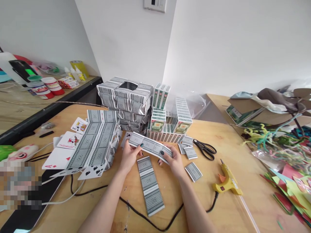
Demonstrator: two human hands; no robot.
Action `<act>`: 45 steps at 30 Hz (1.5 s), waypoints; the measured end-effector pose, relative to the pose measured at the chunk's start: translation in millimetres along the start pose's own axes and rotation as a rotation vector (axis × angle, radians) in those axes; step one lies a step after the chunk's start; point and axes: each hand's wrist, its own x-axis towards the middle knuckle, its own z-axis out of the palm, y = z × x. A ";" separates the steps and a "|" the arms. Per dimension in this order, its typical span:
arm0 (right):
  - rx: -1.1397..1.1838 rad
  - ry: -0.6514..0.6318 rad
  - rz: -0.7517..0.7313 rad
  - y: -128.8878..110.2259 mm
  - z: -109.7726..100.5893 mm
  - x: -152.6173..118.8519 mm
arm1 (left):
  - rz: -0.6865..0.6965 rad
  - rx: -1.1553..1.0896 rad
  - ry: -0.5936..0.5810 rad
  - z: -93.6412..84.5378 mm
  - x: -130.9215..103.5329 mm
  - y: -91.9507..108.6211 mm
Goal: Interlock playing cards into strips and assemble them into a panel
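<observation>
A strip of joined playing cards (152, 146), patterned backs up, is stretched between my two hands. My left hand (131, 154) pinches its left end, thumb on top. At the right end my right hand (173, 158) grips it the same way, with some fingers hidden underneath. Another card strip (150, 186) lies flat on the table just below. Left of my hands stands a large folded structure of cards (97, 142). Several small folded card pieces (190, 152) and a single one (193, 171) lie to the right of my right hand.
Black scissors (206, 149) and a yellow glue gun (227, 182) lie on the right, the gun's black cable (150, 222) crossing in front. Stacked card blocks (126, 97) and green card boxes (183, 116) stand behind. Colourful paper scraps (289, 181) cover the far right.
</observation>
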 end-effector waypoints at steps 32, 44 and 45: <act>-0.003 -0.018 0.018 6.3 2.0 -0.9 | 0.024 0.004 -0.012 8.1 -3.2 -4.9; -0.042 -0.067 0.015 1.0 1.9 -4.0 | -0.019 -0.035 -0.037 16.8 -8.3 -6.3; -0.049 -0.065 0.015 0.4 1.8 -4.3 | -0.023 -0.041 -0.037 18.0 -9.0 -6.5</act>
